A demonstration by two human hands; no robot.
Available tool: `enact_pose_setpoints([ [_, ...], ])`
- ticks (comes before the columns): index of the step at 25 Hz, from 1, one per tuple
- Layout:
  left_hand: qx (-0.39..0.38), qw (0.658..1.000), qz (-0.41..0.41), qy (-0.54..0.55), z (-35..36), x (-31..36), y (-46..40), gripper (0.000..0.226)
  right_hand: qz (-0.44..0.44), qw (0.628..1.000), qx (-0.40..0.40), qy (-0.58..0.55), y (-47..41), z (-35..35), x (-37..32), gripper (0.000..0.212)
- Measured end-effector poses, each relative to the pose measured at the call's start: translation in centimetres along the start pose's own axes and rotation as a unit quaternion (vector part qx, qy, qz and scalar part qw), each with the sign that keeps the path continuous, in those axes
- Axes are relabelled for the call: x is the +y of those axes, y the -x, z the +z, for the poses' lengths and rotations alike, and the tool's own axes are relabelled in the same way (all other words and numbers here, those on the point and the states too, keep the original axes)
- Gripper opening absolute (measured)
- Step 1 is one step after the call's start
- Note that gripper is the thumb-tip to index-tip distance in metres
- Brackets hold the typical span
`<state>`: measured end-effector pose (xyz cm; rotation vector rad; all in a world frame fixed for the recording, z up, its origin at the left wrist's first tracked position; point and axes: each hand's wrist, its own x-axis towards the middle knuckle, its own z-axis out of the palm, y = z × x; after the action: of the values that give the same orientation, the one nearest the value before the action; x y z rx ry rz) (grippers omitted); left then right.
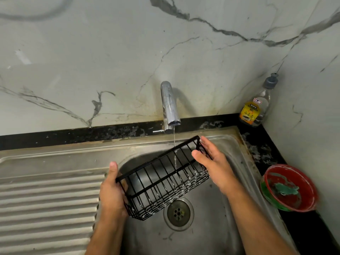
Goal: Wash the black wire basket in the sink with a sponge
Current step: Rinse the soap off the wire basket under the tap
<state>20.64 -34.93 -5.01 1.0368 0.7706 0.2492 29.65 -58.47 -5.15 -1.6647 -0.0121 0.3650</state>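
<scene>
Over the steel sink (230,148) we are gripping the black wire basket (163,179) with our left hand (112,192), right hand (211,162) fingers straight against its end, under running water (174,137)

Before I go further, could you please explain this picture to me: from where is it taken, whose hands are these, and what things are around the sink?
There is no machine here. A person wears one camera on the head, so you look down over their own two arms. It is a single view.

The left hand grips one end of the black wire basket. The right hand lies with fingers nearly straight against the other end. The basket hangs tilted over the steel sink, above the drain. A thin stream of water from the tap runs onto the wires.

On the dark counter to the right stands a bottle of dishwash gel in the corner. Nearer is a red bowl with a green scrubbing piece inside, perhaps the sponge. Neither hand holds it.
</scene>
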Motion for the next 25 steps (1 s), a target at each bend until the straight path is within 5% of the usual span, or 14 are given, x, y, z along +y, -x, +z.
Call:
enact_pose_setpoints([
  [2,0.020,1.000,0.020,-0.001,-1.0,-1.1,-0.4,0.061,0.024,0.999,0.012,-0.028,0.0,0.7,0.7,0.069],
  [7,0.108,0.988,0.039,-0.108,-3.7,-3.6,-2.0,0.060,-0.006,0.992,0.067,0.107,0.6,3.9,-0.5,0.061],
  [10,0.026,0.963,0.100,-0.250,-3.6,-3.8,-3.5,0.054,-0.015,0.981,0.127,0.144,0.1,4.3,-1.2,0.064],
  [14,-0.138,0.871,0.201,-0.426,0.6,-2.7,-3.2,0.057,-0.104,0.944,0.057,0.309,0.2,5.7,-2.2,0.070],
  [18,-0.106,0.939,0.154,-0.288,6.7,-0.6,-1.1,0.062,-0.245,0.869,0.023,0.430,0.8,7.1,-1.8,0.070],
  [22,0.010,0.965,0.086,-0.248,6.9,-0.5,-1.5,0.055,-0.281,0.837,-0.092,0.461,1.1,7.0,-1.8,0.078],
  [25,0.033,0.976,0.103,-0.189,6.4,-1.0,-1.6,0.054,-0.267,0.818,-0.145,0.489,-0.3,4.5,-1.9,0.064],
])
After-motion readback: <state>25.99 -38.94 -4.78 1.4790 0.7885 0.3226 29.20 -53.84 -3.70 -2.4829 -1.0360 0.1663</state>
